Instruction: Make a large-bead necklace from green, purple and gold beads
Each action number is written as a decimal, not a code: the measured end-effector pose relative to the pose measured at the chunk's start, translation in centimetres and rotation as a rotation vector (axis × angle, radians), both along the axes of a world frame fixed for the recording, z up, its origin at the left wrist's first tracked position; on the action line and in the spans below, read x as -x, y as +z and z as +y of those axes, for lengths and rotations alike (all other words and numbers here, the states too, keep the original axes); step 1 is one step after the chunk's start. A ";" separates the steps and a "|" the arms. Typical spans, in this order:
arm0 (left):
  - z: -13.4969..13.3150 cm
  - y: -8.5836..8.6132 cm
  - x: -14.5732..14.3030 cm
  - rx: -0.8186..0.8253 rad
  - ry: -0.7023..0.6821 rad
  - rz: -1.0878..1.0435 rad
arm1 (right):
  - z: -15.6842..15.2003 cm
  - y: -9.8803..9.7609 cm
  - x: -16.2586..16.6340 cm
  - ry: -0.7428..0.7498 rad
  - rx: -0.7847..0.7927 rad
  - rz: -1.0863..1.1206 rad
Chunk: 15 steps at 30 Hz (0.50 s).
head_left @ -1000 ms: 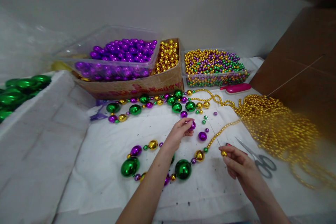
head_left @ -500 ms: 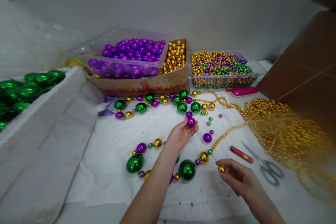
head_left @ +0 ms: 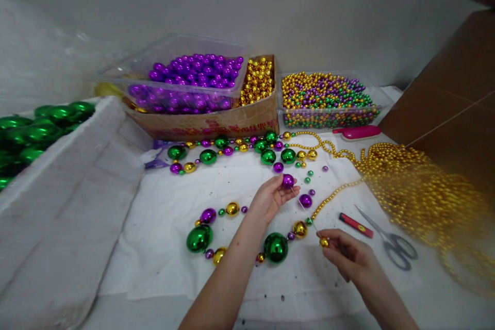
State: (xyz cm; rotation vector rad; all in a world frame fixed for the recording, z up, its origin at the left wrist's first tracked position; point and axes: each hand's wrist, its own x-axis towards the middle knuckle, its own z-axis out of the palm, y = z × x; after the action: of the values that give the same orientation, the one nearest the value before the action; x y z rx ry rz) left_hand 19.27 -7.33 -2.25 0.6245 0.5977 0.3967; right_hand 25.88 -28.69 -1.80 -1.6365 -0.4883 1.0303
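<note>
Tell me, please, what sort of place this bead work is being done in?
It looks like a small craft or assembly bench for bead necklaces. A clear tub of purple beads and a tub of mixed small beads stand along the wall, with scissors on the white cloth.

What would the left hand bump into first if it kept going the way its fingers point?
Probably the loose purple bead just beyond the left hand, which pinches a purple bead; depth is hard to judge.
</note>
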 end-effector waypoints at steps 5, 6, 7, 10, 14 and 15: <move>-0.8 0.1 0.1 -0.049 -0.063 -0.090 | 1.0 -0.7 0.1 -0.054 -0.040 0.009; -0.8 0.2 0.1 -0.056 -0.066 -0.095 | 1.1 -0.9 0.1 -0.054 -0.041 0.004; -0.7 0.3 0.1 -0.062 -0.069 -0.099 | 1.1 -1.1 0.2 -0.053 -0.041 0.001; -0.6 0.7 0.1 -0.072 -0.079 -0.111 | 0.8 -1.4 0.3 -0.050 -0.040 -0.005; -0.8 1.1 0.1 -0.085 -0.082 -0.098 | 0.4 -1.5 0.3 -0.072 -0.047 -0.029; -0.9 1.1 0.2 -0.092 -0.083 -0.091 | 0.3 -1.5 0.2 -0.074 -0.047 -0.037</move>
State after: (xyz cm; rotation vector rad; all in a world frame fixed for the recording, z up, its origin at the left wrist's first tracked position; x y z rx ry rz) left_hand 19.11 -8.25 -1.10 0.7136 0.4670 0.3739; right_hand 25.63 -28.38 -3.32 -1.6226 -0.4700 0.9292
